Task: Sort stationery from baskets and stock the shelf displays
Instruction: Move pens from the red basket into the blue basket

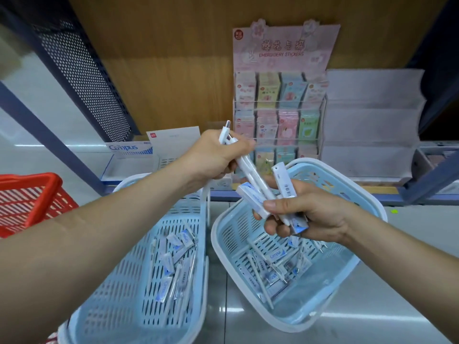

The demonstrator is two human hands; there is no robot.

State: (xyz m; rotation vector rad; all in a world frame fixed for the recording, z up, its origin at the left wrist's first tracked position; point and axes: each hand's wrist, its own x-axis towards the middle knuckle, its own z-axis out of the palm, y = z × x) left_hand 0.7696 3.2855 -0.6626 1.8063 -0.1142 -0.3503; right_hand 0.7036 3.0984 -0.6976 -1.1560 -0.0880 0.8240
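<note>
Two pale blue baskets stand on the floor in front of the shelf. The left basket (119, 281) holds several white pens and Campus erasers. More pens and erasers lie in the right basket (330, 301), which is tilted. My left hand (216, 155) grips white pens (248, 170) near their top ends, above the gap between the baskets. My right hand (305, 214) is closed on a bundle of small white eraser packs (253, 199) and the lower ends of the same pens, over the right basket.
A red basket (27, 197) sits at the left. On the low shelf stand a pink sticker display (280, 108), an empty tiered white stand (370, 135) to its right, and a Campus display box (131, 157) at the left. A blue perforated shelf frame (82, 78) rises at upper left.
</note>
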